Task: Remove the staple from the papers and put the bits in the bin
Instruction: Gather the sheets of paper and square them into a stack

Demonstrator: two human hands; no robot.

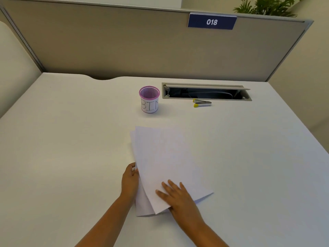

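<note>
A small stack of white papers (165, 161) lies fanned out on the white desk (71, 139), the sheets slightly offset from one another. My left hand (130, 179) pinches the stack's left edge. On the near part of the top sheet my right hand (176, 195) lies flat with fingers spread. A purple mesh cup labelled BIN (149, 99) stands upright beyond the papers. To its right lies a staple remover with yellow tips (202, 103). I cannot make out the staple.
An open cable tray slot (206, 91) is cut into the desk behind the staple remover. A beige partition (124, 41) with a blue 018 sign (211, 21) closes off the far edge. A plant (267, 6) shows behind it.
</note>
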